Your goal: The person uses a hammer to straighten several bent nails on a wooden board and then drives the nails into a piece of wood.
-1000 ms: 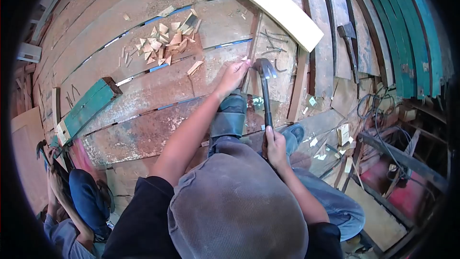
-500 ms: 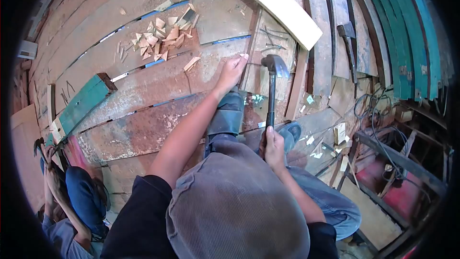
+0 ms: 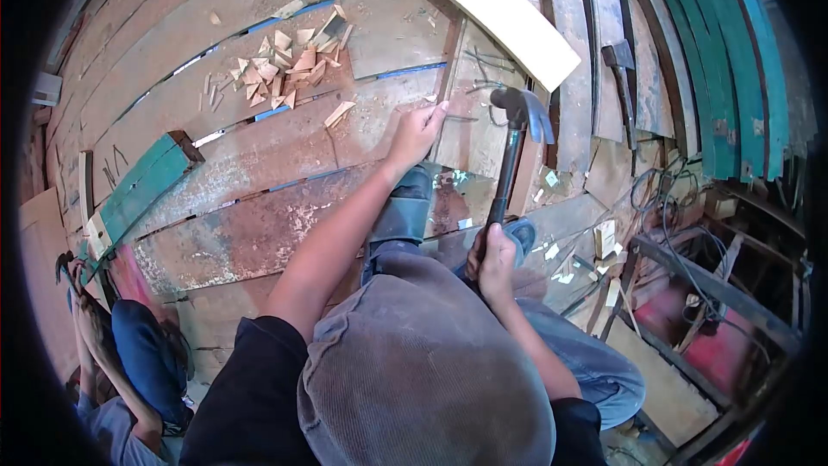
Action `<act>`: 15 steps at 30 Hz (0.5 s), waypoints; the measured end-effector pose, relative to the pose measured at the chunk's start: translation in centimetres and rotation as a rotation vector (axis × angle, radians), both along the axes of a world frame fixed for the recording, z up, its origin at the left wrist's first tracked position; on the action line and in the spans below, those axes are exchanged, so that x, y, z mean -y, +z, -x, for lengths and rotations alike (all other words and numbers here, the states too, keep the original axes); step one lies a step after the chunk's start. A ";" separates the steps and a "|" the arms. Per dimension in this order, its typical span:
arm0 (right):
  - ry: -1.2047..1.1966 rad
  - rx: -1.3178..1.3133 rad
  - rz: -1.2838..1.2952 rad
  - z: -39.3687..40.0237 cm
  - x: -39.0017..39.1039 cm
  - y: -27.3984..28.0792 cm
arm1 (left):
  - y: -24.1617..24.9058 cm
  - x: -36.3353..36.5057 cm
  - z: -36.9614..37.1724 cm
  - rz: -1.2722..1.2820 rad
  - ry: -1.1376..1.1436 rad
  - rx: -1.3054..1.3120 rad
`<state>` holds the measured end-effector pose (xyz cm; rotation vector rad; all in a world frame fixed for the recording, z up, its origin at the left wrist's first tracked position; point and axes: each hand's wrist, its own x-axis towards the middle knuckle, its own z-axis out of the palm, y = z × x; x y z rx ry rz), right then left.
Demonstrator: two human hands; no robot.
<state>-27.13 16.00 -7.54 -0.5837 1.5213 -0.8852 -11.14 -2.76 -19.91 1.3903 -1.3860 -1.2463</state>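
Head view, from the left edge: in the lower left of the frame a co-worker's hand (image 3: 86, 315) is raised beside a blue-trousered knee, with a dark tool head just above it; what that hand grips is too small to tell. Up and to the right, a short green-painted plank offcut (image 3: 138, 190) lies slanted on the worn reddish-brown plank floor (image 3: 250, 237). Farther right, in the upper middle, a scatter of pale triangular wood chips (image 3: 289, 65) lies across a blue-edged seam between boards. At centre, the person's left hand (image 3: 416, 131) reaches forward with the arm outstretched, fingers pinched together on something small and thin at a board's edge; the object itself is too small to make out. Just beside it to the right, the dark steel claw hammer (image 3: 520, 114) is lifted clear of the floor, its head raised and tilted to the right above the boards, near a few loose bent nails (image 3: 483, 65). Its dark handle runs down to the right hand (image 3: 496, 263), which is wrapped tightly around the handle's lower end, just above the grey corduroy-clad knee. Above, a pale yellowish curved board (image 3: 492, 4) lies diagonally across the planks. Farther right, a second dark hammer (image 3: 623, 78) rests on the boards, and along the right of the frame stand curved teal-painted ribs (image 3: 742, 60), with tangled dark cables (image 3: 673, 207) below them.
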 end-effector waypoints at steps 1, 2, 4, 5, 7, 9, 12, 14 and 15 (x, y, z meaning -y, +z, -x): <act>0.002 0.003 0.019 0.2 0.3 0.5 | 0.1 0.2 0.1 0.005 -0.003 0.047; -0.002 0.012 0.016 0.3 0.4 0.8 | 0.1 0.1 0.2 0.014 0.006 0.044; -0.010 0.032 0.011 0.4 0.3 1.0 | 0.4 0.1 0.3 0.033 0.022 0.042; 0.004 0.017 -0.016 0.5 0.0 0.8 | 0.5 0.1 0.3 0.040 0.019 0.053; 0.033 -0.014 -0.073 0.5 -1.0 0.0 | 0.9 -0.1 0.2 0.050 0.015 0.073; 0.050 -0.043 -0.102 0.4 -1.4 -0.6 | 1.0 0.0 0.2 0.063 0.011 0.073; 0.029 -0.070 -0.042 -0.6 -1.9 -0.8 | 0.6 -0.2 0.3 0.081 0.028 0.049; -0.003 -0.044 0.024 -0.7 -1.7 -0.8 | 0.4 -0.1 0.4 0.085 0.037 0.038; 0.030 -0.054 0.044 -0.4 -1.6 -0.9 | 0.4 -0.1 0.4 0.082 0.035 0.037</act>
